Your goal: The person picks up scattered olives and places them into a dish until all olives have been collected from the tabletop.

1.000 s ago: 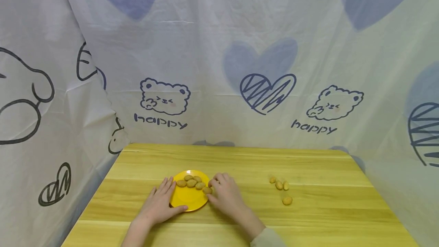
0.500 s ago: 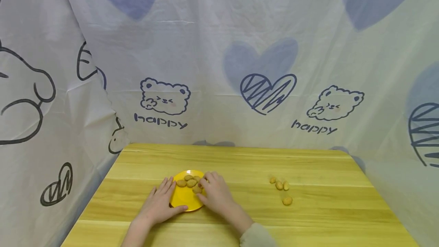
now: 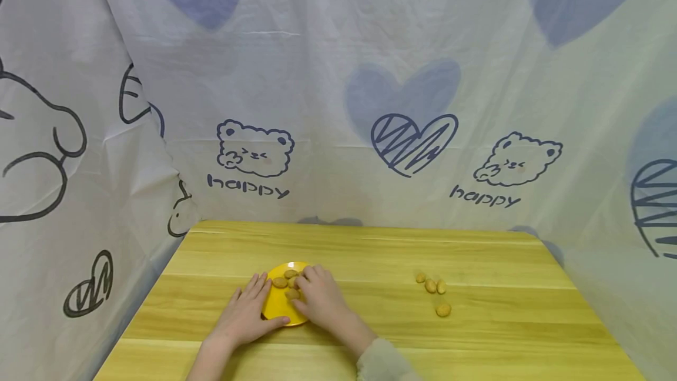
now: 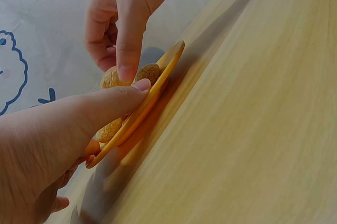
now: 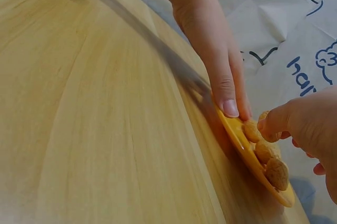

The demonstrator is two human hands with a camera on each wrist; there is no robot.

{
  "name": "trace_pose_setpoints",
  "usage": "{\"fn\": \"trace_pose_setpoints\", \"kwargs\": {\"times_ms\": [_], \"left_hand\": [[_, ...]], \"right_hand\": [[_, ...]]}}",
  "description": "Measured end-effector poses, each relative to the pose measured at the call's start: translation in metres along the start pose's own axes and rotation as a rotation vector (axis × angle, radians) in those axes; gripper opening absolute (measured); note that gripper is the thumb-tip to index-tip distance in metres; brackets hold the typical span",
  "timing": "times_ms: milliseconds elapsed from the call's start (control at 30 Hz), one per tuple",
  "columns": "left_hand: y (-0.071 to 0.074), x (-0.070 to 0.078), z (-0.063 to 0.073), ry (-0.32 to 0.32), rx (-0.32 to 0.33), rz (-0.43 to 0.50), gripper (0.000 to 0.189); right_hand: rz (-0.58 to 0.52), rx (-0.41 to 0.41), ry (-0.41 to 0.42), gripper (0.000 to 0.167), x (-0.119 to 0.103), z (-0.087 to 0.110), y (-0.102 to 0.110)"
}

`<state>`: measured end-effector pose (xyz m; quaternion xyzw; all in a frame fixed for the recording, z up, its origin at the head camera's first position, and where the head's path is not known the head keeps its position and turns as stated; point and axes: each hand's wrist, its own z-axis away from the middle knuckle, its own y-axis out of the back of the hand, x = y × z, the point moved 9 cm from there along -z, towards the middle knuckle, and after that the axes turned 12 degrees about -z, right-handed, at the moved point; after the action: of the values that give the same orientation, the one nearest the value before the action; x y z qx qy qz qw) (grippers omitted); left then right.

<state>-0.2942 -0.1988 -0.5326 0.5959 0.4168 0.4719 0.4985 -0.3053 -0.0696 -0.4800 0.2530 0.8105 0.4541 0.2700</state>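
Note:
A round yellow plate lies on the table, bearing several wrinkled tan walnuts. Along its left rim rests my left hand, fingers straight and spread; the thumb lies over the near rim. My right hand is over the plate's right side and pinches a walnut between thumb and fingers. In the right wrist view the pinched walnut is close over others on the plate. The right hand hides the plate's right part and some walnuts in the head view.
Several more walnuts lie in a loose group on the wooden table, to the right of the plate. A white cloth with hearts and bear drawings hangs behind the table and along its sides.
The right hand has moved left from the plate's right rim toward its middle with the pinched walnut. My left hand and the walnuts on the table have stayed put.

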Motion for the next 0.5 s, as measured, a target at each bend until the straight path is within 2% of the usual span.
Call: {"fn": "trace_pose_setpoints", "kwargs": {"times_ms": [267, 500], "left_hand": [[0.001, 0.001, 0.001, -0.004, 0.001, 0.002, 0.104], [0.000, 0.000, 0.001, 0.000, -0.018, 0.014, 0.103]], "right_hand": [[0.037, -0.011, 0.011, 0.021, -0.003, -0.006, -0.009], [0.057, -0.055, 0.007, 0.024, -0.005, -0.011, -0.018]]}}
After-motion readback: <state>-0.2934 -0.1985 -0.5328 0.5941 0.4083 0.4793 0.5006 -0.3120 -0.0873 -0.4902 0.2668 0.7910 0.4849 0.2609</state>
